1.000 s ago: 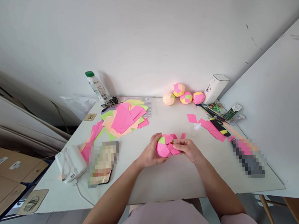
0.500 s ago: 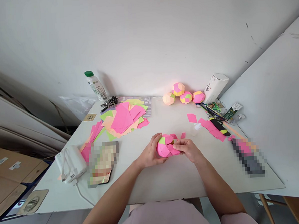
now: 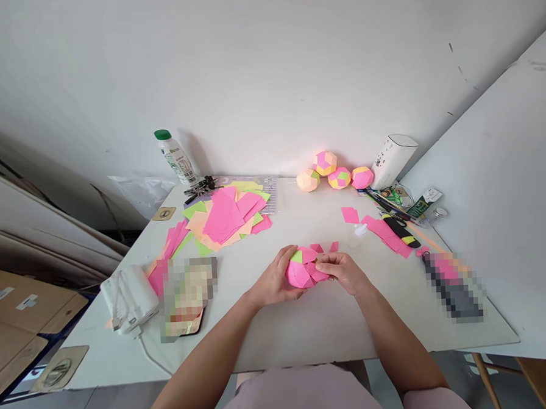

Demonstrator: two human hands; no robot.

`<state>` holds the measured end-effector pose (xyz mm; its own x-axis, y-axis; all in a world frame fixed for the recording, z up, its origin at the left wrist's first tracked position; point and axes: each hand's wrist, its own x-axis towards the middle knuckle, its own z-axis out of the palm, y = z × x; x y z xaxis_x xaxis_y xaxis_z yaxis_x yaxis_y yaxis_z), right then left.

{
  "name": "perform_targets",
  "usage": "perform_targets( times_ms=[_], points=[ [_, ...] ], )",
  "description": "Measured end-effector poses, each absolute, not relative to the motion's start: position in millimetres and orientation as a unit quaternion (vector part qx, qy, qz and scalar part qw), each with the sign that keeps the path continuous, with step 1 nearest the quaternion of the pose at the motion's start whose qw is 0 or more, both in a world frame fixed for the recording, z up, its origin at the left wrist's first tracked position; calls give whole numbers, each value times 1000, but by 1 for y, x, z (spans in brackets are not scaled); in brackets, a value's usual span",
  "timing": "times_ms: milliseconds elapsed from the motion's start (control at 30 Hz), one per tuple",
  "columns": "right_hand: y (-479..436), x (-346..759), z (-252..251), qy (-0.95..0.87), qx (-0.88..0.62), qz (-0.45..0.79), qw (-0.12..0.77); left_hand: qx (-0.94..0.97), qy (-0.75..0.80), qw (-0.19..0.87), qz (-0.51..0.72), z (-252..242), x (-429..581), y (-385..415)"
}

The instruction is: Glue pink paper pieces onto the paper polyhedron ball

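Note:
A pink paper ball (image 3: 300, 274) with a green facet on top is held just above the front middle of the table. My left hand (image 3: 277, 279) wraps round its left side, thumb below and fingers on top. On the right side, my right hand (image 3: 343, 270) pinches a pink flap of the ball between thumb and fingers. The flap stands a little apart from its neighbours, and a small gap shows there. Small pink paper pieces (image 3: 334, 247) lie on the table just behind the ball.
Several finished paper balls (image 3: 339, 178) sit by the wall. Left of centre lies a heap of coloured paper (image 3: 227, 213), with a phone (image 3: 191, 300) and white power bank (image 3: 132, 297) nearer me. At right are pink strips (image 3: 387, 235) and a black-yellow cutter (image 3: 400, 229).
Both hands stay almost in place on the ball. The gap beside the pinched pink flap looks slightly smaller.

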<state>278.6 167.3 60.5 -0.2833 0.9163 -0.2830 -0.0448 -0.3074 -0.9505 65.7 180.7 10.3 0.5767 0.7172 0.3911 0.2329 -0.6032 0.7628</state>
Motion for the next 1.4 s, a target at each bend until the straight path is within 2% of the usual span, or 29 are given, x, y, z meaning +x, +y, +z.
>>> perform_targets(
  times_ms=[433, 967, 1400],
  points=[
    [169, 280, 52, -456, -492, 635, 383, 830, 282, 330, 351, 12, 67, 179],
    [162, 261, 38, -483, -514, 507, 496, 820, 318, 305, 365, -8, 77, 176],
    [162, 263, 41, -482, -521, 512, 483, 838, 321, 298, 326, -3, 77, 172]
  ],
)
